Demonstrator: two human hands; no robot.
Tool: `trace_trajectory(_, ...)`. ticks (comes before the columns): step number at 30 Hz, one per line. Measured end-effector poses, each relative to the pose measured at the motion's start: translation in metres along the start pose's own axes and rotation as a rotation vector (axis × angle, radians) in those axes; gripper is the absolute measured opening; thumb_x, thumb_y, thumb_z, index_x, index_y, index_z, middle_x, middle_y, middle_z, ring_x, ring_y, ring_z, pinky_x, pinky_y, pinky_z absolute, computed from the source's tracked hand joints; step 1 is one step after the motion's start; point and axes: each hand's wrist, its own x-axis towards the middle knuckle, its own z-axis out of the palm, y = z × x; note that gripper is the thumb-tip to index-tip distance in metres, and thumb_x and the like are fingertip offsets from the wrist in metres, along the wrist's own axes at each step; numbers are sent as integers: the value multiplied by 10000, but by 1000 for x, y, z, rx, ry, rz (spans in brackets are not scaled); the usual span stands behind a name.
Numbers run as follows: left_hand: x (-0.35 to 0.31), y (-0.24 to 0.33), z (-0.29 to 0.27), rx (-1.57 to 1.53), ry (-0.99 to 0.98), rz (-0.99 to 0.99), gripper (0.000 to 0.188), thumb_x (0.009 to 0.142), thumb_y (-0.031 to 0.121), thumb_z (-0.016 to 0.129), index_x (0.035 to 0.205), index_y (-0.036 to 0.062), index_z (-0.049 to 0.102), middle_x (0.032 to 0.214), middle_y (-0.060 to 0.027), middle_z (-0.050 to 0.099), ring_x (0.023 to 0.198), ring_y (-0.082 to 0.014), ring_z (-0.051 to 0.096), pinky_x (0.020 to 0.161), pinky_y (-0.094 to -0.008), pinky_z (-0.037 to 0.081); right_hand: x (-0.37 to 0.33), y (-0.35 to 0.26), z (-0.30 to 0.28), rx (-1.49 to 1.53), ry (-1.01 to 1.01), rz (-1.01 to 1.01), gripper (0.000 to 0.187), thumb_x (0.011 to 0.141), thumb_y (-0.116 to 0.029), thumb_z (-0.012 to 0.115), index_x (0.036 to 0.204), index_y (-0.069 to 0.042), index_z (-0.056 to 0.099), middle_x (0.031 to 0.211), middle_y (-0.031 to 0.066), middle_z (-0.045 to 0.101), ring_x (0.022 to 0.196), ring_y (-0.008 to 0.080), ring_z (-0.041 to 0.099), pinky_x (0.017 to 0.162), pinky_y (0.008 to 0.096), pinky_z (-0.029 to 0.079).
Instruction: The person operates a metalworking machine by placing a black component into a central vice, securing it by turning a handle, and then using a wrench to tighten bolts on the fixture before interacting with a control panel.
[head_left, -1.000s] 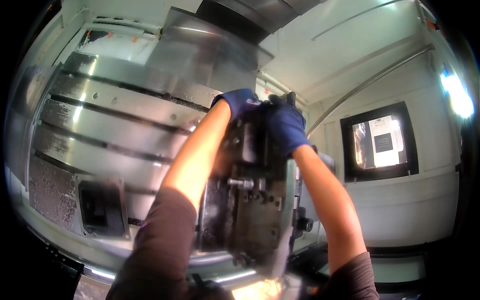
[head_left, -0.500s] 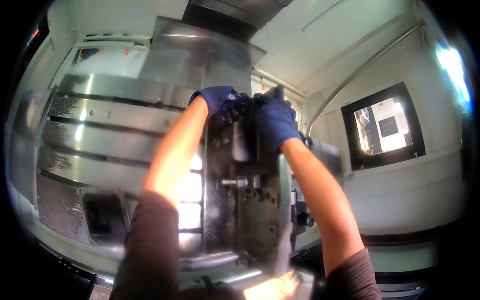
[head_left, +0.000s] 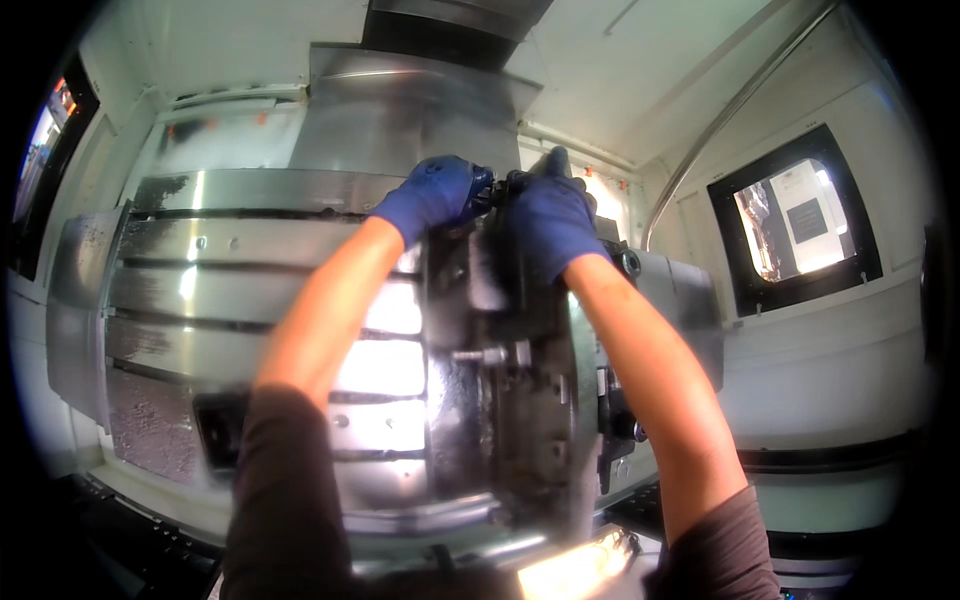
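Both my hands wear dark blue gloves and reach to the far end of a dark metal fixture [head_left: 540, 410] on a slotted machine table [head_left: 250, 240]. My left hand [head_left: 435, 195] is closed, its fingertips at a small dark part between the two hands. That part is too dark and blurred to name. Beside it, my right hand [head_left: 552, 222] curls over the fixture's far right top, with one finger pointing up; what its other fingers grip is hidden. A shiny bolt [head_left: 490, 355] sticks out sideways from the fixture, nearer to me.
White enclosure walls surround the table, with a black-framed window [head_left: 800, 225] at right. A curved metal pipe [head_left: 730, 110] runs down the right wall. Behind my hands rises a sheet-metal cover [head_left: 410, 105]. A dark box-shaped thing [head_left: 220, 430] lies left of my left forearm.
My left hand has drawn slightly left of the fixture's far end and its fingers look more curled. My right hand stays nearly in place. The whole view has shifted a little.
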Motion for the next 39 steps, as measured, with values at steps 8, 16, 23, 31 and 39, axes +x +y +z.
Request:
trace_trajectory(8, 30, 0, -34, -346, -629, -373, 413, 848, 373, 598, 1039, 10, 642, 806, -141, 673, 683, -206, 655, 626, -346, 523, -9, -5, -11, 18, -12, -101, 472, 868, -250, 511, 1305, -73, 493, 1318, 223, 448, 1168, 395, 463, 1001, 463, 366)
trace_trajectory(16, -1, 19, 27, 382, 112, -96, 194, 866, 323, 555, 941, 156, 617, 886, -83, 679, 853, -271, 670, 739, -431, 512, -12, -4, -4, 48, 92, -85, 347, 847, -234, 523, 1158, -176, 665, 1330, 189, 469, 1184, 380, 462, 998, 461, 362)
trace_trajectory(23, 60, 11, -25, -56, -777, -385, 248, 795, 208, 609, 955, 67, 736, 911, -175, 699, 783, -282, 674, 704, -388, 535, -17, -10, -19, 41, 32, -118, 317, 827, -282, 540, 1114, -274, 676, 1457, 212, 359, 1198, 423, 487, 1010, 491, 375)
trace_trajectory(31, 33, 25, -6, 250, -276, -238, 230, 775, 219, 616, 930, 97, 735, 980, -183, 688, 895, -358, 670, 810, -421, 515, -19, -6, -21, 12, -73, -129, 389, 850, -287, 552, 1185, -113, 650, 1288, 211, 525, 1174, 393, 479, 999, 475, 363)
trace_trajectory(39, 36, 41, 8, 354, -214, -255, 250, 812, 252, 583, 923, 88, 735, 968, -189, 690, 945, -327, 669, 791, -423, 513, -11, 2, -5, 25, 53, -94, 375, 857, -274, 541, 1176, -110, 650, 1275, 208, 552, 1189, 395, 479, 980, 494, 373)
